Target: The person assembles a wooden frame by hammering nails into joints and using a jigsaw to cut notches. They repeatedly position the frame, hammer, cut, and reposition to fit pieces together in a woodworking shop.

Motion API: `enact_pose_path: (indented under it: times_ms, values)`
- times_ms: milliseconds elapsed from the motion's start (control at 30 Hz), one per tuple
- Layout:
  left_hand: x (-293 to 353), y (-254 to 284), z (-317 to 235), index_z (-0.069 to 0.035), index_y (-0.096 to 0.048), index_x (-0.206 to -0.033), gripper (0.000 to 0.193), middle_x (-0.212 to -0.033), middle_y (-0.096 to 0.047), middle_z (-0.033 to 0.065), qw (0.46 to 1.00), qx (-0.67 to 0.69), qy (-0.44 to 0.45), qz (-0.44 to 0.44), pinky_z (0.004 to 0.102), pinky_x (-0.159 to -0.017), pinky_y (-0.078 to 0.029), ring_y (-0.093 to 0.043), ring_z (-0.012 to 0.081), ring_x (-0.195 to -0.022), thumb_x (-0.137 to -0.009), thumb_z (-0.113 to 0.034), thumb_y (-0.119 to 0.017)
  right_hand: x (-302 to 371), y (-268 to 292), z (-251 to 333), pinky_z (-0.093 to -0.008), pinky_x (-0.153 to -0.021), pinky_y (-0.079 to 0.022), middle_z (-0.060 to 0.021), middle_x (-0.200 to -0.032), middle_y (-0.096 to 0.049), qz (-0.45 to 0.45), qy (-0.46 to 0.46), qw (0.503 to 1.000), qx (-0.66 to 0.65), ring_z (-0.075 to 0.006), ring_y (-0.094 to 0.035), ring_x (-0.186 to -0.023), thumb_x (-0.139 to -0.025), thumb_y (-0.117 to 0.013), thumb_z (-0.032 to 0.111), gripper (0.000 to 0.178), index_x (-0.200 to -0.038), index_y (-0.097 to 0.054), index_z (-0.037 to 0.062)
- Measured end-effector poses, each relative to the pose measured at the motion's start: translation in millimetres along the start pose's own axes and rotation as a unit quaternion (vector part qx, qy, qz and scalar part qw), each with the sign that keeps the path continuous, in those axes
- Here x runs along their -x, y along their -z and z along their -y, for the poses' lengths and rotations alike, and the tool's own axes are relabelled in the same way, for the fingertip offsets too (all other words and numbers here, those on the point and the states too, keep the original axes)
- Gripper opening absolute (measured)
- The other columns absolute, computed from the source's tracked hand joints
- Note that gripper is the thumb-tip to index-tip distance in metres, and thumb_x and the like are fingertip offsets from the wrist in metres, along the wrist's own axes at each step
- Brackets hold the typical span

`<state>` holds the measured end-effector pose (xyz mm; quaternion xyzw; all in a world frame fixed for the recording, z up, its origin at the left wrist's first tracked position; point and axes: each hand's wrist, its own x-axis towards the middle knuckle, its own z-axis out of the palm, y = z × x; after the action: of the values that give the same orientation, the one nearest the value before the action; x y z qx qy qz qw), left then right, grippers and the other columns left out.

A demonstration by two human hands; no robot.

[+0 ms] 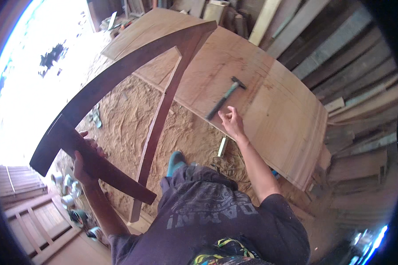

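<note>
My left hand (82, 173) is closed around the dark crosspiece of a wooden frame (119, 71), with the thumb on the near side and fingertips showing beyond it. The frame is long and narrow, raised at a tilt. Two of its rails meet in a corner over the wooden panel (292, 119). A hammer (225, 98) lies on that panel, head away from me and dark grip toward me. Beside the end of its grip is my right hand (232, 123), empty, its fingers apart and partly bent. It appears separate from the hammer.
Sandy, shaving-covered ground (124, 110) stretches below the frame. Boards (336, 48) are stacked along the right and back. At lower left lie a slatted wooden piece (42, 221) and several round containers or rolls (68, 199). My boot (176, 161) stands near the panel's edge.
</note>
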<state>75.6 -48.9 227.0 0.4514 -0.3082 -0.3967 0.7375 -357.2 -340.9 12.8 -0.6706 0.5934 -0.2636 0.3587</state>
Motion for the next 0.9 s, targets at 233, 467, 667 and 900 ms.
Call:
enact_pose_path:
  times_ms: [233, 467, 667, 900]
  values:
    - [5.6, 127.3, 41.4, 0.0, -0.052, -0.146, 0.066, -0.107, -0.072, 0.0144, 0.98, 0.039, 0.078, -0.176, 0.0358, -0.065, -0.063, -0.074, 0.0219, -0.075, -0.109, -0.055, -0.053, -18.5, -39.0, 60.3, -0.0506, -0.098, -0.054, -0.0261, -0.126, -0.069, -0.033, -0.079, 0.972, 0.218, -0.0412, -0.069, -0.115, -0.082, -0.082, 0.05, 0.084, -0.139, -0.055, -0.0062]
    - [13.9, 196.2, 125.2, 0.002, -0.069, -0.112, 0.067, -0.085, -0.074, 0.0131, 0.907, 0.058, 0.281, -0.308, 0.0334, -0.062, -0.061, -0.074, 0.0209, -0.071, -0.102, -0.063, -0.06, -48.7, -9.5, 18.0, -0.0326, -0.056, -0.05, -0.0036, -0.083, -0.058, 0.033, -0.262, 0.928, -0.263, -0.0145, -0.058, -0.064, -0.087, -0.072, 0.021, 0.027, -0.105, -0.058, 0.0066]
    - [24.2, 202.9, 162.5, 0.0, -0.069, -0.103, 0.062, -0.086, -0.073, 0.012, 0.892, 0.097, 0.294, -0.328, 0.0346, -0.059, -0.061, -0.073, 0.0209, -0.068, -0.102, -0.062, -0.063, 0.1, -41.1, 142.0, -0.0266, -0.053, -0.045, 0.0014, -0.082, -0.058, 0.153, -0.049, 0.971, -0.176, -0.0086, -0.052, -0.06, -0.1, -0.068, 0.013, 0.023, -0.121, -0.06, 0.0068]
    - [20.0, 198.8, 169.6, -0.003, -0.067, -0.1, 0.056, -0.085, -0.072, 0.0095, 0.896, 0.106, 0.287, -0.322, 0.0331, -0.057, -0.059, -0.073, 0.0187, -0.067, -0.103, -0.059, -0.063, 36.6, -173.8, 238.6, -0.0362, -0.09, -0.057, -0.0159, -0.125, -0.076, 0.324, 0.33, 0.887, -0.003, -0.0249, -0.076, -0.106, -0.104, -0.069, 0.012, 0.054, -0.156, -0.054, 0.0136]
